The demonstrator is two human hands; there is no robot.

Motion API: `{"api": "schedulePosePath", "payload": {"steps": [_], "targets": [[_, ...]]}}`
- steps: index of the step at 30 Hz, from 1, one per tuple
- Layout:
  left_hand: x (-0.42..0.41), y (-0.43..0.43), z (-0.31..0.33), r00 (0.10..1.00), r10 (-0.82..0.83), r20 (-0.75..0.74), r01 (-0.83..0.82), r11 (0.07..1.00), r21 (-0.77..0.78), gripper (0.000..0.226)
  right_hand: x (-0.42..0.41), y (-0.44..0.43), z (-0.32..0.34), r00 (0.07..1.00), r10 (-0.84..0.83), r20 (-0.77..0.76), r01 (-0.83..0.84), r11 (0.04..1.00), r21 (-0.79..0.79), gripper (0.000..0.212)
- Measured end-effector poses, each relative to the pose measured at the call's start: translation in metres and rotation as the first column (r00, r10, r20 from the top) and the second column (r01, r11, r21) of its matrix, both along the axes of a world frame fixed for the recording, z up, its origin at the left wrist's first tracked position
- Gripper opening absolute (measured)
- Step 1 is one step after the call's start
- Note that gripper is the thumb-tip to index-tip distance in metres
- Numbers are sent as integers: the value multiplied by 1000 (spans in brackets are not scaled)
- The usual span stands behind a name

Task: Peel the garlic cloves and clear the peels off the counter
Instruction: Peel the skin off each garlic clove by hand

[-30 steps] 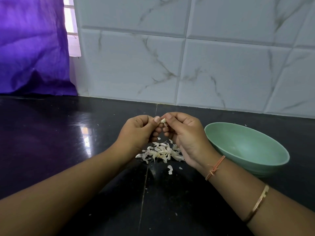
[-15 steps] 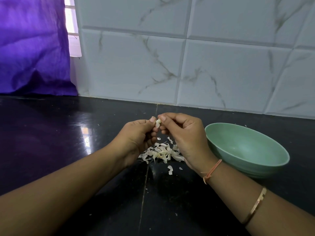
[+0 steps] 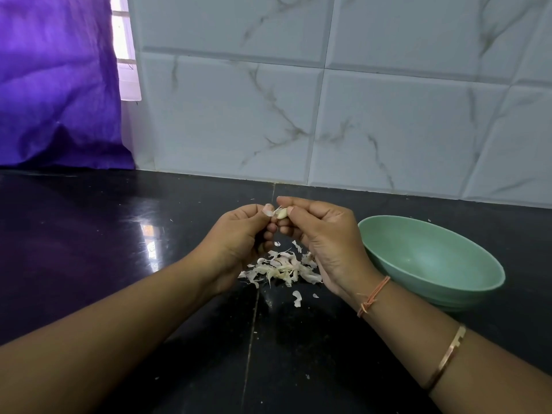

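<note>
- Garlic clove [image 3: 282, 212] pinched in right hand [image 3: 325, 234], left of the green bowl [image 3: 433, 261].
- Left hand [image 3: 239, 234] pinches its loose skin.
- Peel pile [image 3: 280, 268] on black tabletop [image 3: 89, 234], left of the bowl.

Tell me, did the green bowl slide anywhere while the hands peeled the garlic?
No. The green bowl stays put: its left rim sits just as far right of the vertical tile joint on the wall as before.
</note>
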State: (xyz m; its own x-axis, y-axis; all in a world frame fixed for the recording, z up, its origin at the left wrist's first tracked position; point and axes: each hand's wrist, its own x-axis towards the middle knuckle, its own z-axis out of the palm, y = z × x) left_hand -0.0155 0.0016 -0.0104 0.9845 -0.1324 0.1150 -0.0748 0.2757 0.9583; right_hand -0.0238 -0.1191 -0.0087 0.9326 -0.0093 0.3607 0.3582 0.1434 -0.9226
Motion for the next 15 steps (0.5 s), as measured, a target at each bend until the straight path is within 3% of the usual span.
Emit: {"api": "schedulePosePath", "payload": {"steps": [6,10,15], "targets": [[5,4,-3,981,194,-3,-193,978,84,36,0,-2,1,999,-2,47,0,999,47,20],[8,8,-5,942,315,114,-331,925,187,42,1,-5,2,996,-22,85,21,1000,18,13],[7,8,-8,944,239,229,-287,935,209,9,4,-6,-1,990,-65,128,78,992,-96,15]]}}
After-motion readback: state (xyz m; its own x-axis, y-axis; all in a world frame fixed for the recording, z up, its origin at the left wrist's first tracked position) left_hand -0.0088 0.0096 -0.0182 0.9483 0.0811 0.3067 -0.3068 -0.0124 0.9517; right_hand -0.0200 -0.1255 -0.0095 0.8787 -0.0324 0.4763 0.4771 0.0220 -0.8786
